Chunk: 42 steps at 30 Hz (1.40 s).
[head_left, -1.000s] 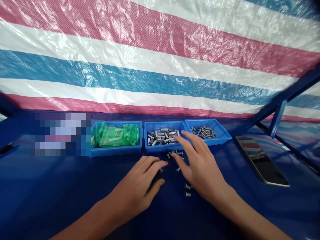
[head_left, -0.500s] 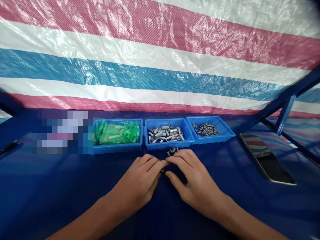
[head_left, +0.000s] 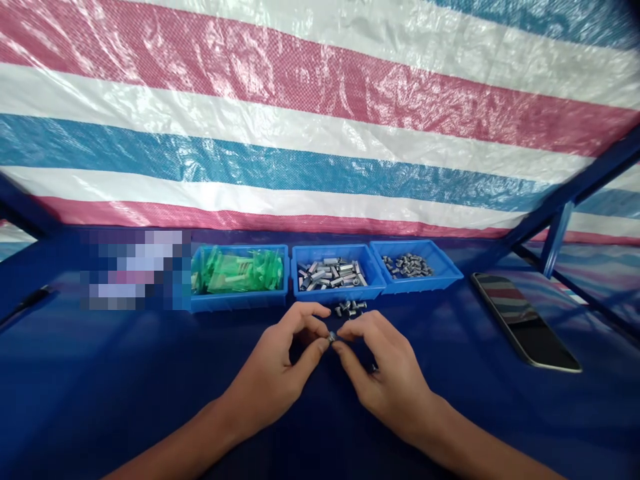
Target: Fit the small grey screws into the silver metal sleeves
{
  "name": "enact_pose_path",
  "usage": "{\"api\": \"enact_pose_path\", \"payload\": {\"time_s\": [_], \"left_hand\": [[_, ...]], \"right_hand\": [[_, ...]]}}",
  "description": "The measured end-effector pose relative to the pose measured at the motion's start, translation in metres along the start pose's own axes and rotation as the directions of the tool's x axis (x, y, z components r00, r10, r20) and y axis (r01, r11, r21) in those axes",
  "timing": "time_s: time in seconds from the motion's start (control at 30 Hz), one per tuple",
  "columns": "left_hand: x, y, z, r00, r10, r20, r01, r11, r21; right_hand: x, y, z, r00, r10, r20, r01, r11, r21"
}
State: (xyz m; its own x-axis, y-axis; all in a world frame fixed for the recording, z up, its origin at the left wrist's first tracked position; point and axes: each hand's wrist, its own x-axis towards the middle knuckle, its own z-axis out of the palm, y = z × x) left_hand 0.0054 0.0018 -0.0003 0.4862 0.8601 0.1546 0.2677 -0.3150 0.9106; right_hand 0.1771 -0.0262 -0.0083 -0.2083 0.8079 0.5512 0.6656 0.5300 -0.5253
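A small shiny metal screw [head_left: 331, 337] sits between the fingertips of both hands, partly hidden by them. My left hand [head_left: 287, 353] pinches it between thumb and a finger, with the index finger lifted above. From the other side, my right hand [head_left: 390, 367] closes its thumb and index finger on it. A bit of metal [head_left: 375, 367] shows under the right palm; its kind I cannot make out. Just beyond the fingertips lie several loose screws [head_left: 351, 308] on the blue table [head_left: 165, 373].
Three blue bins stand in a row: one with green plastic packets [head_left: 240, 270], one with hexagonal metal standoffs [head_left: 333, 272], one with small screws [head_left: 407, 265]. A phone [head_left: 527, 323] lies at the right. Behind hangs a striped plastic sheet [head_left: 300, 167]; blue frame bars [head_left: 557, 240] flank it.
My left index finger has lifted, uncovering the screw between the fingertips. My right hand has drawn back slightly, so the loose screws show more fully. The camera view has tilted a little.
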Motion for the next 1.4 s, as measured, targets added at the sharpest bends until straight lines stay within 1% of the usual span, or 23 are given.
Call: {"api": "enact_pose_path", "payload": {"time_s": [0.1,0.27,0.37,0.43,0.53,0.63,0.73,0.8,0.87,0.93,1.0,1.07,1.1,1.17,1.23,1.3,1.4], "left_hand": [[0.000,0.001,0.001,1.000,-0.029,0.009,0.029,1.000,-0.005],[0.003,0.001,-0.001,0.992,-0.126,-0.009,0.125,0.990,-0.070],[0.003,0.001,-0.002,0.994,-0.113,0.000,0.113,0.993,-0.012],[0.003,0.000,-0.002,0.997,-0.071,0.024,0.070,0.996,0.060],[0.002,-0.002,-0.002,0.999,-0.004,0.031,0.000,0.990,0.143],[0.001,-0.005,-0.002,0.998,0.069,-0.003,-0.068,0.981,0.179],[-0.001,-0.008,-0.003,0.982,0.188,-0.037,-0.173,0.952,0.252],[-0.004,-0.010,-0.003,0.961,0.274,-0.016,-0.258,0.920,0.294],[-0.006,-0.010,-0.003,0.943,0.333,0.029,-0.327,0.900,0.288],[-0.008,-0.010,-0.003,0.929,0.364,0.064,-0.368,0.894,0.257],[-0.007,-0.009,-0.002,0.922,0.379,0.082,-0.388,0.892,0.232],[-0.006,-0.008,-0.002,0.927,0.366,0.079,-0.374,0.899,0.229],[-0.006,-0.008,-0.002,0.936,0.346,0.066,-0.351,0.907,0.233],[-0.004,-0.007,-0.002,0.961,0.277,0.029,-0.276,0.934,0.227],[-0.003,-0.005,-0.002,0.984,0.180,-0.003,-0.177,0.967,0.184],[-0.002,-0.003,-0.001,0.996,0.093,-0.008,-0.091,0.988,0.128],[-0.001,-0.002,0.001,1.000,0.020,0.008,-0.021,0.995,0.097]], "right_hand": [[-0.002,-0.002,0.003,1.000,-0.025,0.017,0.025,1.000,-0.003],[-0.006,-0.001,0.007,0.989,-0.053,0.138,0.049,0.998,0.038],[-0.006,0.001,0.008,0.990,-0.042,0.134,0.038,0.999,0.027],[-0.005,0.002,0.007,0.992,-0.039,0.124,0.033,0.998,0.051],[-0.003,0.003,0.004,0.992,-0.023,0.126,0.001,0.985,0.172],[0.000,0.002,0.000,0.989,0.036,0.143,-0.077,0.951,0.299],[0.002,0.000,-0.003,0.977,0.122,0.177,-0.179,0.917,0.356],[0.002,-0.003,-0.004,0.960,0.183,0.214,-0.258,0.874,0.412],[0.002,-0.006,-0.004,0.939,0.235,0.251,-0.332,0.812,0.480],[0.002,-0.008,-0.004,0.918,0.268,0.292,-0.388,0.757,0.526],[0.001,-0.009,-0.003,0.900,0.280,0.335,-0.427,0.720,0.547],[0.001,-0.009,-0.001,0.889,0.284,0.360,-0.448,0.708,0.547],[0.001,-0.008,-0.001,0.891,0.286,0.353,-0.444,0.717,0.538],[0.000,-0.007,0.001,0.909,0.271,0.316,-0.401,0.772,0.492],[-0.002,-0.005,0.003,0.939,0.217,0.268,-0.314,0.859,0.404],[-0.004,-0.003,0.004,0.964,0.141,0.227,-0.208,0.929,0.305],[-0.007,-0.001,0.006,0.984,0.061,0.165,-0.092,0.978,0.190]]}}
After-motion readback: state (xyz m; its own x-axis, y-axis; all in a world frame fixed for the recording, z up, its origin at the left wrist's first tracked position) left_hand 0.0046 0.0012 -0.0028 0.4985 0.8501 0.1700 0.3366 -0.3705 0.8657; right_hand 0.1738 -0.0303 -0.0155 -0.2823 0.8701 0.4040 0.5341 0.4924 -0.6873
